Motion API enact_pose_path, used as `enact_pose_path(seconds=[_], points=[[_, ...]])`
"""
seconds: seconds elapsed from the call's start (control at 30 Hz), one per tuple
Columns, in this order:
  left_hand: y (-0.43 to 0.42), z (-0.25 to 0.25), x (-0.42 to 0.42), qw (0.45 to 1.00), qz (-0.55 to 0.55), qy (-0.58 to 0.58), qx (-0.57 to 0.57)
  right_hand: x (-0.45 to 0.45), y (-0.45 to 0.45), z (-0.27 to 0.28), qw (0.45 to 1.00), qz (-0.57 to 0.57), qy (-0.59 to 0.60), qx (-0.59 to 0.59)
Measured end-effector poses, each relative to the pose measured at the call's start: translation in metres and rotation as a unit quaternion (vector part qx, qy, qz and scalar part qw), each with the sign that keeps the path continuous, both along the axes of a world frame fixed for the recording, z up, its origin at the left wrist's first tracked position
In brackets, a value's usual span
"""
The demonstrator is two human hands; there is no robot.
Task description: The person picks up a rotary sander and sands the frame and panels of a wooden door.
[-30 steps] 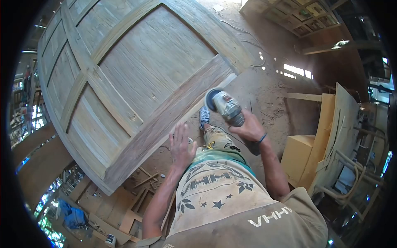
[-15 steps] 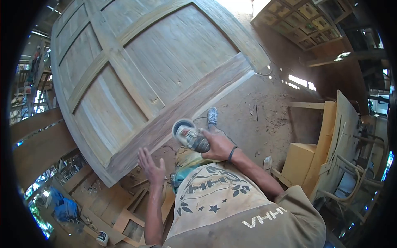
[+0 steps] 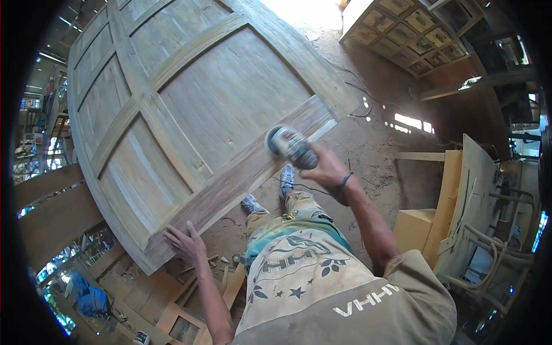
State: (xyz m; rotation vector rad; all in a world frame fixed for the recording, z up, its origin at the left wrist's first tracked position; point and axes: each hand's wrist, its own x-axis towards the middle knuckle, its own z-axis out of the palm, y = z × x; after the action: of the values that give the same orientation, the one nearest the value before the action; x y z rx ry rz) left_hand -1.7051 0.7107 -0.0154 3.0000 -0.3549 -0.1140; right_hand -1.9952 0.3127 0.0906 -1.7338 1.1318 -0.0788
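My right hand (image 3: 329,167) is wrapped round the body of a disc sander (image 3: 294,145), blurred by motion. Its round pad is over the reddish bottom rail (image 3: 230,184) of a large panelled wooden door (image 3: 230,80); whether the pad touches the wood I cannot tell. My left hand (image 3: 188,241) rests with outstretched fingers at the near left end of that rail, holding nothing. The door's recessed panels and raised frame lie flat before me, with pale sanded-looking patches.
A dark cord (image 3: 310,188) trails near my feet. To the right stand a yellowish box (image 3: 414,230), upright boards (image 3: 460,195) and metal chair frames (image 3: 486,247). Wooden frames (image 3: 172,313) and a blue cloth-like bundle (image 3: 89,296) lie at lower left. A gridded wooden piece (image 3: 402,31) stands at the back right.
The sander in my right hand has moved up and right, from near my body to over the bottom rail. My left hand has dropped onto the rail's left end. The view has shifted.
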Motion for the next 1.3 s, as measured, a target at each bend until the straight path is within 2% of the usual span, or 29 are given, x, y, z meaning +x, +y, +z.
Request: enact_pose_path(seconds=[0.03, 0.1, 0.2, 0.3, 0.43, 0.93, 1.23, 1.3], points=[[-0.018, -0.001, -0.004, 1.000, 0.000, -0.001, 0.000, -0.009, -0.018, 0.008, 1.000, 0.000, -0.001, 0.000], [-0.056, -0.002, -0.013, 0.995, -0.099, -0.018, -0.007, -0.030, -0.049, 0.028, 0.997, -0.034, 0.060, -0.021], [-0.125, 0.016, -0.042, 0.991, -0.133, 0.026, -0.024, -0.067, -0.075, 0.037, 0.993, -0.081, 0.080, -0.031], [-0.172, 0.023, -0.065, 0.984, -0.172, 0.005, -0.049, -0.099, -0.085, 0.038, 0.989, -0.112, 0.092, -0.013], [-0.186, 0.011, -0.071, 0.984, -0.154, -0.050, -0.080, -0.105, -0.105, 0.042, 0.993, -0.091, 0.080, -0.008], [-0.197, 0.021, -0.073, 0.987, -0.104, -0.064, -0.103, 0.032, -0.246, 0.019, 0.992, 0.070, 0.087, -0.065], [-0.202, 0.027, -0.072, 0.989, -0.081, -0.048, -0.112, 0.127, -0.323, 0.015, 0.983, 0.108, 0.123, -0.078], [-0.202, 0.028, -0.071, 0.990, -0.081, -0.046, -0.108, 0.142, -0.340, 0.010, 0.988, 0.108, 0.086, -0.061]])
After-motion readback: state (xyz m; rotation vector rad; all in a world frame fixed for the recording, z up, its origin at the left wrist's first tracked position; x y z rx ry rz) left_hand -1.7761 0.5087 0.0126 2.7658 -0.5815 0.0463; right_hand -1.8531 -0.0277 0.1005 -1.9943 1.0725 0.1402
